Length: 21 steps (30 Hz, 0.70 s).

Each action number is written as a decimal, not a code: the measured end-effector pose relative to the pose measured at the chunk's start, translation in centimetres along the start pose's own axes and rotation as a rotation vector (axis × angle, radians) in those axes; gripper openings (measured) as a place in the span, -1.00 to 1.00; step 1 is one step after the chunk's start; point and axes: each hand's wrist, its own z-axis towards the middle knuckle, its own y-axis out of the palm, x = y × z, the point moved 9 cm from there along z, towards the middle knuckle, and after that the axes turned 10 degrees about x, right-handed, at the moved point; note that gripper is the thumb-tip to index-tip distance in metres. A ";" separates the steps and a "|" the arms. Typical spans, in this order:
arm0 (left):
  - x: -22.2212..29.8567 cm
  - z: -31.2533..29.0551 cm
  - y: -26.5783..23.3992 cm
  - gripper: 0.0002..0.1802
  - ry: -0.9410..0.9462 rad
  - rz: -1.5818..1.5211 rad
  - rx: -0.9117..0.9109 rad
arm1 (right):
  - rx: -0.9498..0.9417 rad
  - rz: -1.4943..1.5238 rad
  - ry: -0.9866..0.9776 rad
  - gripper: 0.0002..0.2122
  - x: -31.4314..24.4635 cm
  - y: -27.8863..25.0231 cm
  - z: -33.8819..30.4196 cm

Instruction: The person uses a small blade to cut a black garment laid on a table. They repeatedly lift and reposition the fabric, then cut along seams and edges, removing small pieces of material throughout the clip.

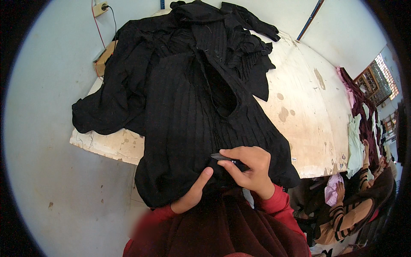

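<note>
A black pleated garment (180, 111) with a long slit opening lies over the table and hangs past its near edge toward me. My left hand (192, 195) is at its near edge, thumb on top of the cloth and the other fingers hidden in its folds. In my right hand (252, 169), small dark thread snips (220, 157) are pinched between thumb and fingers. Their pointed blades face left, close above the cloth and a little beyond my left thumb.
More black cloth (201, 17) is heaped at the back of the pale, stained wooden table (299, 115). A wall socket (101, 8) with a plug is at the upper left. On the right, another person's hand (340, 192) touches pink cloth, near hanging pale green cloth (354, 145).
</note>
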 end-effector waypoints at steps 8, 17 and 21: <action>-0.1 0.0 0.1 -0.58 -0.028 -0.043 -0.015 | -0.046 -0.096 -0.145 -0.85 -0.8 0.4 0.6; 0.6 -0.3 0.8 -0.57 -0.091 -0.081 -0.052 | -0.112 -0.093 -0.141 -0.85 -0.8 0.5 1.2; 0.5 -0.3 0.7 -0.57 -0.073 -0.063 -0.053 | -0.109 -0.053 -0.147 -0.84 -0.5 0.6 1.0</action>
